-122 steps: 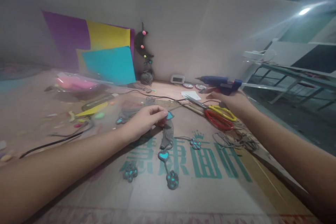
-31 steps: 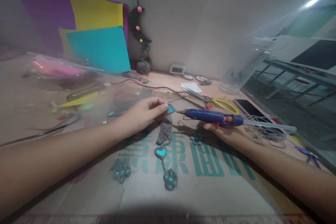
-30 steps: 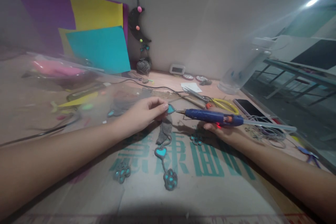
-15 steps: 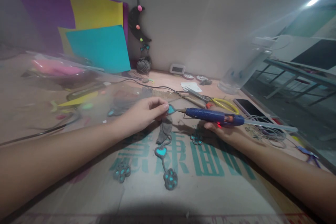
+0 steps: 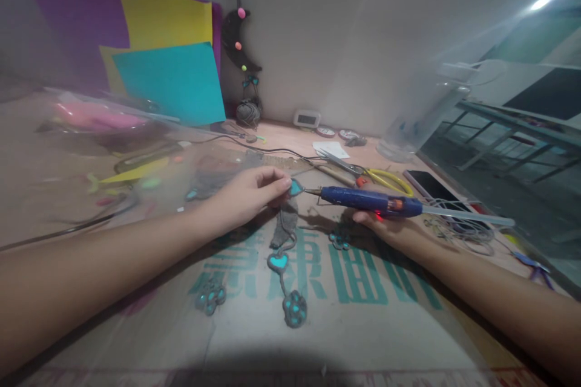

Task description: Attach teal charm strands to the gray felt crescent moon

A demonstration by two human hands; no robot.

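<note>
Between thumb and fingers, my left hand (image 5: pixel 254 191) pinches a small turquoise piece edged in grey (image 5: pixel 295 187), perhaps a heart. My right hand (image 5: pixel 385 227) holds a blue hot glue gun (image 5: pixel 363 198) from below, its red light lit and a glue stick out of its back. The nozzle tip meets the edge of the pinched piece. Below hangs or lies a grey cord with a turquoise heart (image 5: pixel 278 262) and a paw-print charm (image 5: pixel 295 309). Another paw charm (image 5: pixel 211 297) lies left; a third paw charm (image 5: pixel 339 239) sits under the glue gun.
Scissors with yellow handles (image 5: pixel 389 181), a phone (image 5: pixel 429 187) and a tangle of grey cord (image 5: pixel 467 227) lie to the right. A ball of grey yarn (image 5: pixel 248 113), a small white clock (image 5: pixel 307 119) and coloured sheets (image 5: pixel 172 81) stand by the wall. A clear bottle (image 5: pixel 403 127) stands back right.
</note>
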